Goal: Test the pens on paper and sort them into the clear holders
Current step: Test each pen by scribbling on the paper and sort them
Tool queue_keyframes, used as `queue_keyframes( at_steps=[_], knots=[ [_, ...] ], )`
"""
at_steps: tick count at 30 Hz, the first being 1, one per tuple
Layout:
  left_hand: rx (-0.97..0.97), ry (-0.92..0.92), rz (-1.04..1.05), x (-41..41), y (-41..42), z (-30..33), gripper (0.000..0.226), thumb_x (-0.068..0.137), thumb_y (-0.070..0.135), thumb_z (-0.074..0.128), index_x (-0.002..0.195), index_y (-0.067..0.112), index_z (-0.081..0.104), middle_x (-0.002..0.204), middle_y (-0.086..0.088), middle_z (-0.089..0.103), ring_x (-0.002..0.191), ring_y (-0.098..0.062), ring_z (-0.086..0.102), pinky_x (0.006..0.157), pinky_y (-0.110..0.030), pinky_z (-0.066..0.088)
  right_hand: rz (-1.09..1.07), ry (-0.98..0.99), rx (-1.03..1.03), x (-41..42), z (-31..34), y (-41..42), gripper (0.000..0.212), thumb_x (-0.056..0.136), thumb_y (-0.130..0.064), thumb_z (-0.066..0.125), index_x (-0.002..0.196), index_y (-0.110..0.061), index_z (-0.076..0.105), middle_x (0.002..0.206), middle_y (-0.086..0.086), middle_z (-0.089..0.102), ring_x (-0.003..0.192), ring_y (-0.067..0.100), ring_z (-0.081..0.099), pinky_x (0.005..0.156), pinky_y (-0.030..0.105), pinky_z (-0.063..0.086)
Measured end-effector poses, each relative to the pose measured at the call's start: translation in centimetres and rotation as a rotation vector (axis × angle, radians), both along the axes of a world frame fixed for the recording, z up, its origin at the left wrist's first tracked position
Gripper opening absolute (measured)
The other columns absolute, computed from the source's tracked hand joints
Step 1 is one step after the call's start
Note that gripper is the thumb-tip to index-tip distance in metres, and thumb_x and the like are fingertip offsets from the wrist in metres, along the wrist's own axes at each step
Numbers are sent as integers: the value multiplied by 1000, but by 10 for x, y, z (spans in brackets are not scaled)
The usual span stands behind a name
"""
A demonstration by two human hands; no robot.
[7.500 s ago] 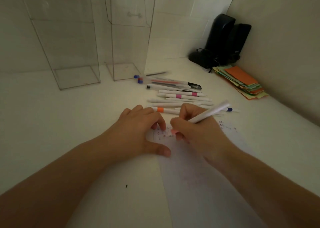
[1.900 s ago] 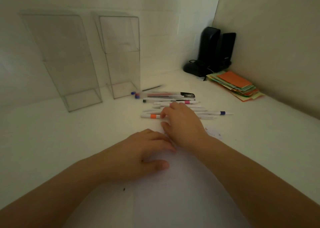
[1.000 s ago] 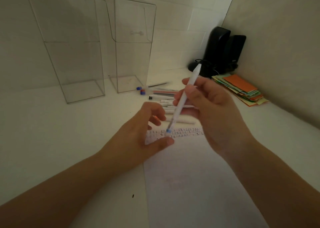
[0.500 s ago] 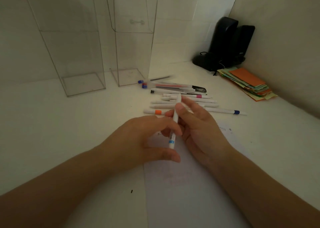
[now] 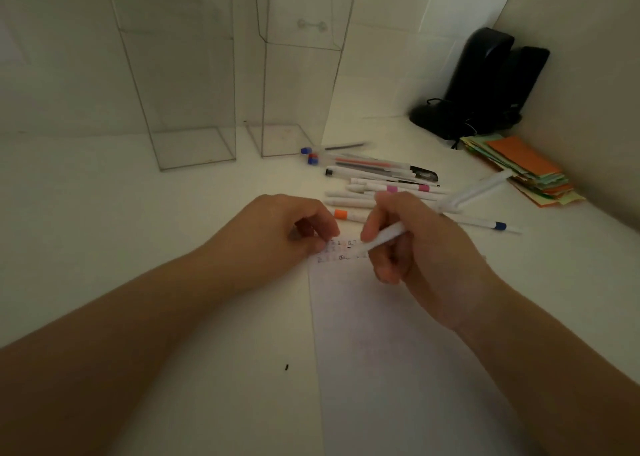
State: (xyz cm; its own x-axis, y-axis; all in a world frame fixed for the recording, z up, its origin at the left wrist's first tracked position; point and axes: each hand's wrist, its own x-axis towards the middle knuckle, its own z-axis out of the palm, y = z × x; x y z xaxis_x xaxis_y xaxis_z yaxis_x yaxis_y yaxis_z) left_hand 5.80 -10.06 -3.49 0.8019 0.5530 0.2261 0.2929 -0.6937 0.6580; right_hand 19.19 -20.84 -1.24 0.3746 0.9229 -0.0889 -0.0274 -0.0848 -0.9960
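Note:
My right hand [image 5: 414,244] grips a white pen [image 5: 474,190] in a writing hold, its tip down on the sheet of paper [image 5: 398,351] among rows of small test marks [image 5: 341,251]. My left hand [image 5: 277,234] rests curled on the paper's top left corner, fingertips pressing it down. Beyond the hands lies a pile of several pens [image 5: 377,178] with orange, pink and blue bands. Two tall clear holders stand at the back, the left one [image 5: 187,88] and the right one [image 5: 298,85], with nothing visible inside either.
A stack of coloured paper notes [image 5: 519,168] lies at the right by the wall. Black speakers [image 5: 485,85] with a cable sit in the back corner. One pen with a blue band [image 5: 485,225] lies apart to the right of my hand. A small dark speck [image 5: 286,367] marks the desk.
My right hand put one pen down, picked another from the pile, turned it over with the left hand's help, and now has its tip on the paper. The left hand moved back onto the sheet.

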Motion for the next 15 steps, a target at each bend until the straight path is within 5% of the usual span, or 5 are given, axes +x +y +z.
queue_keyframes(
  at_steps=[5,15],
  knots=[
    [15,-11,-17,2,3,-3,22,78,8,63,88,28,65,71,26,55,70,8,54,64,-1,37,55,-274,-91,-9,-6,11,22,81,-13,62,62,-15,53,45,-2,54,43,8,44,42,16,35],
    [12,-36,-26,3,6,-7,24,76,10,66,83,32,63,70,27,56,70,11,53,64,-1,37,-109,-533,107,-15,-25,20,25,73,-2,63,58,-4,42,47,2,38,42,4,34,38,11,26]
  ],
)
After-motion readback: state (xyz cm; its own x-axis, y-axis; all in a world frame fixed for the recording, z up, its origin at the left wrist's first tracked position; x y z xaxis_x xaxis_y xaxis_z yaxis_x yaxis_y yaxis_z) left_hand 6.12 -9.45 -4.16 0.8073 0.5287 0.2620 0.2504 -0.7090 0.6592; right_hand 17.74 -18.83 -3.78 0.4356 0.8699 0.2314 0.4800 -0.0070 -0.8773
